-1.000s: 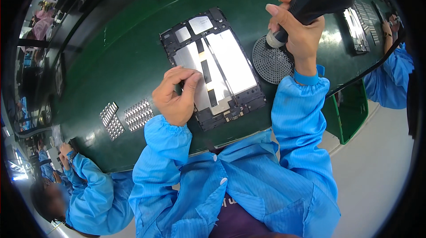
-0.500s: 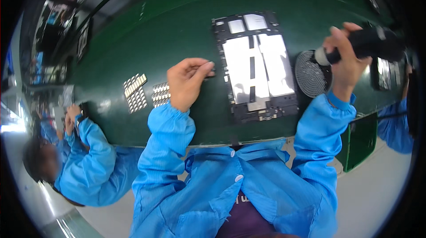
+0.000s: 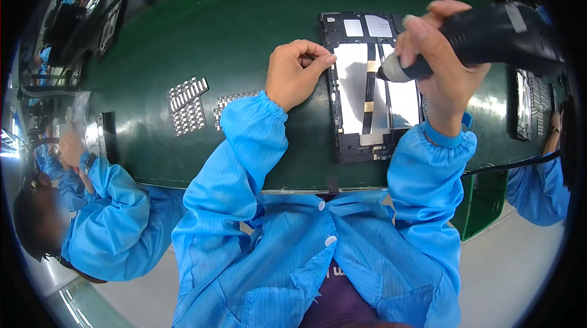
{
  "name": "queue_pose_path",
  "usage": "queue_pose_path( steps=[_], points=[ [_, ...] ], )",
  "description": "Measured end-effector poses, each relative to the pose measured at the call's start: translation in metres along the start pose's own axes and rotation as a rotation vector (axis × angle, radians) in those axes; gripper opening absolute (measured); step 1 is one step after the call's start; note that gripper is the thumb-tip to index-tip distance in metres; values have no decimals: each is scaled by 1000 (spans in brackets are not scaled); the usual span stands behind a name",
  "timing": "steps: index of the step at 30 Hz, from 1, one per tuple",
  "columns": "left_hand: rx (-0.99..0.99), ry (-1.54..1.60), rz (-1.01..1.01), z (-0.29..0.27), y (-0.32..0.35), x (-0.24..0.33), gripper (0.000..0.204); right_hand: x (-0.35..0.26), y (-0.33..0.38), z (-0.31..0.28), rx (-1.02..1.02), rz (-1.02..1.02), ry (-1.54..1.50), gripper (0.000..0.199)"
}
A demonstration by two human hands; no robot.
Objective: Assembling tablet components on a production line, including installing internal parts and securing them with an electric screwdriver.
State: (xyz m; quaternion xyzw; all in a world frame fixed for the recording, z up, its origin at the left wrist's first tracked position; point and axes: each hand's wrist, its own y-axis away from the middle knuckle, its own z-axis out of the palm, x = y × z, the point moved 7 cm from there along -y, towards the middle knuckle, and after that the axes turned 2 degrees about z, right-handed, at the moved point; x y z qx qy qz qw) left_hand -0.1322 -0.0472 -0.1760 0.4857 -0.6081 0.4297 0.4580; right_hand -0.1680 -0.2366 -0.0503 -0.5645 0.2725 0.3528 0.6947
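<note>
In front of me lies an opened tablet [image 3: 350, 152], a black frame with silver battery panels [image 3: 353, 105] and a dark strip between them. My right hand [image 3: 449, 77] is closed round a black electric screwdriver [image 3: 489, 37]. Its pale nose points left, over the middle of the tablet; I cannot tell if the tip touches. At the tablet's upper left edge is my left hand [image 3: 296, 74], thumb and fingertips pinched together. Whatever they pinch is too small to make out. The round dish is mostly hidden behind my right hand and forearm.
Left of my left arm lie cards of small metallic pieces [image 3: 188, 119] and another such card [image 3: 229, 103]. A co-worker in blue [image 3: 113, 218] sits at left. Another blue sleeve [image 3: 538, 190] and a device [image 3: 523, 105] show at far right. The green table [image 3: 244, 28] has its edge before me.
The screwdriver has moved left from the round dish to over the tablet. My left hand has shifted up and right to the tablet's edge, still pinched. The view has shifted somewhat.
</note>
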Motion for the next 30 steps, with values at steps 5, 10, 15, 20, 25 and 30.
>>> queue_pose_path(
  steps=[5, 10, 15, 20, 25, 30],
  points=[
    [-12, -12, -61, 1, -1, 1, 12, 18, -6, 38, -58, 48, -25, 27],
    [-8, 60, -68, 3, 0, 0, 14, 30, -11, 53, -89, 37, 19, 25],
    [-171, 97, -275, 6, -2, 3, 12, 30, -9, 57, -15, 199, -2, 21],
    [-175, 102, -288, 6, -2, 2, 9, 28, -9, 62, 68, 303, -42, 28],
    [-173, 98, -292, 6, -3, -1, 9, 32, -9, 63, 34, 346, 13, 24],
    [-129, 100, -296, 7, -5, -3, 11, 34, -18, 76, -300, -579, -479, 24]
  ],
)
